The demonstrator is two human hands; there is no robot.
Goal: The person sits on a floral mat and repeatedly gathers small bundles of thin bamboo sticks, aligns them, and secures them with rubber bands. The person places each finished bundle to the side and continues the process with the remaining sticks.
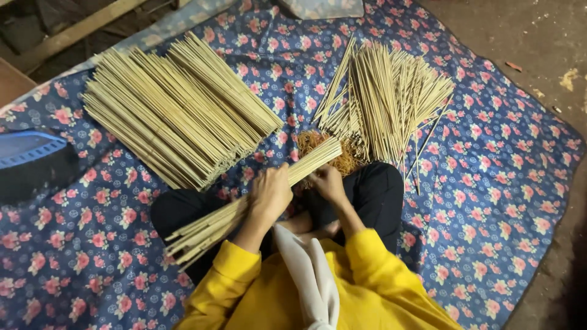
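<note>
My left hand (269,194) grips a bundle of thin bamboo sticks (309,160) around its middle; the bundle runs diagonally from lower left to upper right across my lap. My right hand (327,183) touches the bundle near its upper end, fingers curled on the sticks. Just beyond that end lies a small tangle of yellowish fibre shavings (348,160). A large neat pile of sticks (177,110) lies to the upper left. A looser pile of sticks (391,98) lies to the upper right. My yellow sleeves and black trousers show below.
I sit on a blue cloth with pink flowers (489,183) spread over a bare dirt floor (538,36). A blue plastic object (27,150) sits at the left edge. Wooden planks (67,33) lie at the top left.
</note>
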